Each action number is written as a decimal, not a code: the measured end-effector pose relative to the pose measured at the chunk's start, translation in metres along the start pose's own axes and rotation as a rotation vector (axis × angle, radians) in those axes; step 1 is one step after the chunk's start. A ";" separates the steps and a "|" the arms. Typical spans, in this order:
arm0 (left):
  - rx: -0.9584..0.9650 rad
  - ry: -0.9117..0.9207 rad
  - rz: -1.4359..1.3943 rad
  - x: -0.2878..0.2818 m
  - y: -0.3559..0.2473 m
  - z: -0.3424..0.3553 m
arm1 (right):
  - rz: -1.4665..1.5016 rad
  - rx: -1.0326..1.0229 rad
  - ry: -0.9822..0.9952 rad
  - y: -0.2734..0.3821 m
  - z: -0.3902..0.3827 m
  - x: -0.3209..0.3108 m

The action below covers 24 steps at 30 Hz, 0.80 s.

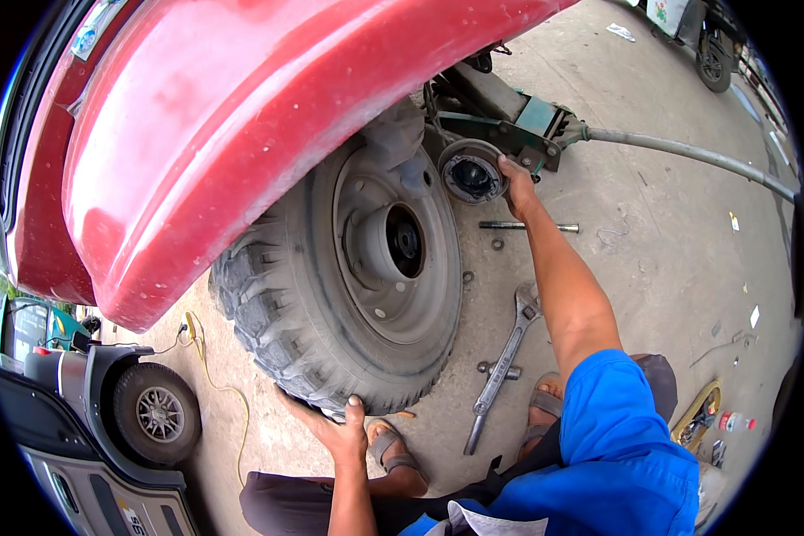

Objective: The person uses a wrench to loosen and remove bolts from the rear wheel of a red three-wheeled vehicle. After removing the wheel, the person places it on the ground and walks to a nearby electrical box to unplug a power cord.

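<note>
A large treaded tire on a grey steel wheel stands under a red vehicle body panel. My left hand grips the tire's lower tread, fingers partly hidden behind it. My right hand holds a round metal part with a dark greasy centre, beside the wheel's upper right. A long bolt, several nuts and a large adjustable wrench lie on the ground right of the tire.
A floor jack with a long handle stands behind the round part. A small vehicle and a yellow cable are at left. A tray of items and a bottle sit at lower right. Another wheeled vehicle is at upper right.
</note>
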<state>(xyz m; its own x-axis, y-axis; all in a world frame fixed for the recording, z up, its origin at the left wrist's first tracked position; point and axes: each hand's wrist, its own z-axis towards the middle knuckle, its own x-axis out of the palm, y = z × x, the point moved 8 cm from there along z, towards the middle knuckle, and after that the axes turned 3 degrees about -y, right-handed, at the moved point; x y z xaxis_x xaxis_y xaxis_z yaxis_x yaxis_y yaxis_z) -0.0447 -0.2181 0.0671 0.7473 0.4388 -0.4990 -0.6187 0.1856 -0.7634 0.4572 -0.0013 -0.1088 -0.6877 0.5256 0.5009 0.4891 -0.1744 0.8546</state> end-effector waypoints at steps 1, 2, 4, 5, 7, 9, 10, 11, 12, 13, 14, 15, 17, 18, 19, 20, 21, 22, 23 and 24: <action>-0.029 0.020 -0.006 -0.003 0.002 -0.006 | 0.008 0.005 -0.001 -0.002 0.002 -0.002; -0.053 0.036 0.004 -0.005 0.003 -0.012 | 0.015 0.009 -0.003 -0.004 0.004 -0.003; -0.100 0.066 0.026 -0.012 0.008 -0.024 | 0.032 0.025 0.004 -0.008 0.006 -0.004; -0.133 0.081 -0.004 -0.015 0.013 -0.029 | 0.041 0.036 0.012 -0.010 0.006 -0.003; -0.168 0.128 -0.037 -0.021 0.015 -0.037 | 0.052 0.050 0.016 -0.013 0.006 -0.002; -0.246 0.178 -0.122 -0.024 0.013 -0.041 | 0.057 0.057 0.008 -0.014 0.004 -0.001; -0.296 0.168 -0.197 -0.030 0.012 -0.041 | 0.062 0.051 0.007 -0.015 0.005 -0.003; -0.349 0.203 -0.253 -0.033 0.019 -0.037 | 0.067 0.045 0.007 -0.015 0.007 -0.004; -0.401 0.239 -0.309 -0.038 0.027 -0.032 | 0.072 0.039 0.006 -0.015 0.009 -0.006; -0.342 0.270 -0.213 -0.044 0.029 -0.027 | 0.073 0.053 -0.002 -0.016 0.008 -0.005; -0.360 0.311 -0.199 -0.050 0.030 -0.021 | 0.075 0.068 -0.009 -0.015 0.006 -0.003; -0.418 0.328 -0.256 -0.056 0.035 -0.019 | 0.077 0.083 -0.016 -0.015 0.004 -0.001; -0.421 0.479 -0.256 -0.061 0.044 -0.011 | 0.071 0.111 -0.028 -0.017 0.005 -0.001; -0.440 0.461 -0.255 -0.064 0.050 -0.009 | 0.068 0.125 -0.036 -0.018 0.005 -0.002; -0.459 0.442 -0.258 -0.064 0.049 -0.005 | 0.078 0.137 -0.031 -0.020 0.007 -0.003; -0.478 0.424 -0.260 -0.064 0.049 -0.001 | 0.088 0.148 -0.026 -0.022 0.008 -0.004; -0.599 0.457 -0.283 -0.065 0.059 0.005 | 0.099 0.159 -0.021 -0.023 0.009 -0.004; -0.662 0.496 -0.293 -0.064 0.054 0.008 | 0.102 0.155 -0.027 -0.026 0.011 -0.006; -0.698 0.520 -0.287 -0.063 0.044 0.013 | 0.104 0.150 -0.033 -0.027 0.013 -0.006; -0.732 0.544 -0.280 -0.062 0.037 0.017 | 0.106 0.145 -0.038 -0.028 0.014 -0.007</action>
<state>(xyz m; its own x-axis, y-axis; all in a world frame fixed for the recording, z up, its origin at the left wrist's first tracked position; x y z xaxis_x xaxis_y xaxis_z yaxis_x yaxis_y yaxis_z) -0.1177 -0.2235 0.0763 0.9697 -0.0417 -0.2407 -0.2328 -0.4559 -0.8591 0.4554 0.0117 -0.1380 -0.6086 0.5424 0.5792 0.6319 -0.1102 0.7672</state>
